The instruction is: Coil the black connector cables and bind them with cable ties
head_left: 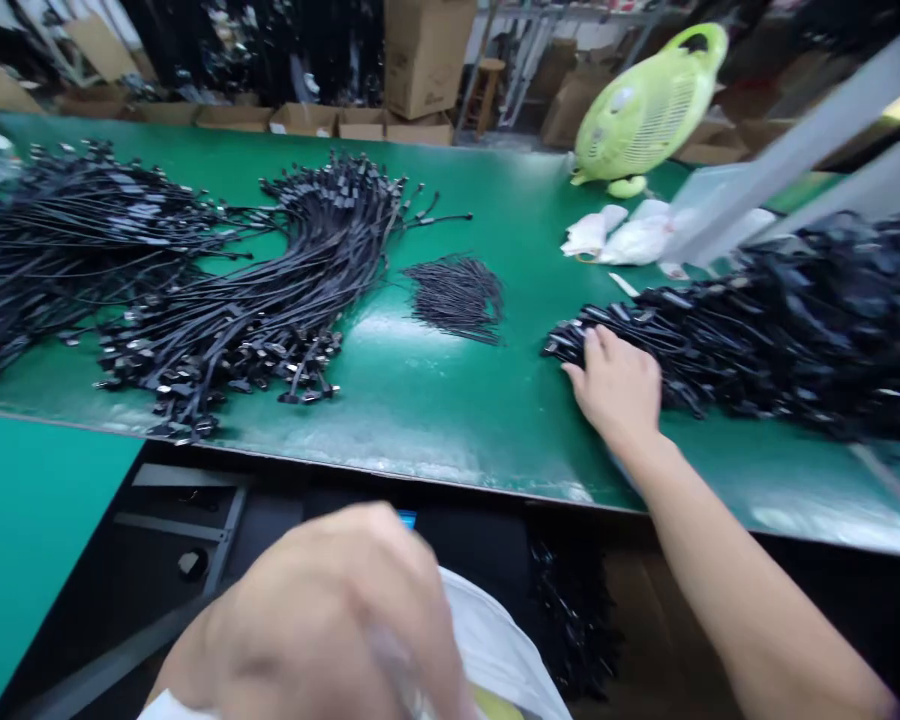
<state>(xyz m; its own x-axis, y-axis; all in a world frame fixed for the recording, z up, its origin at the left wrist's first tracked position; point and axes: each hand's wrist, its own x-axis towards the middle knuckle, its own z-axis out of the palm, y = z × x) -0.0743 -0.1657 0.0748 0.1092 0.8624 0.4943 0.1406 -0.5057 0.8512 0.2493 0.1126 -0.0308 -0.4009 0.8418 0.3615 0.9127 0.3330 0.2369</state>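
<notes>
My right hand point(624, 385) reaches out over the green table to the left end of a large pile of black cables point(765, 320). Its fingers are curled over the cable ends, with the thumb on the left side. Close to the camera, at the bottom, is my left hand point(345, 610), bent and blurred. Its fingertips are not clear, and I cannot make out whether it holds anything. A small bunch of thin black ties point(457, 297) lies mid-table. Left of it spreads a bundle of black cables with connector ends point(270, 290).
Another cable heap point(82, 240) lies at far left. At the back right, a lime-green fan point(645, 110) stands near crumpled white material point(630, 235). A pale slanted post point(802, 145) crosses the right side. Cardboard boxes point(424, 55) line the far edge of the green table point(450, 430).
</notes>
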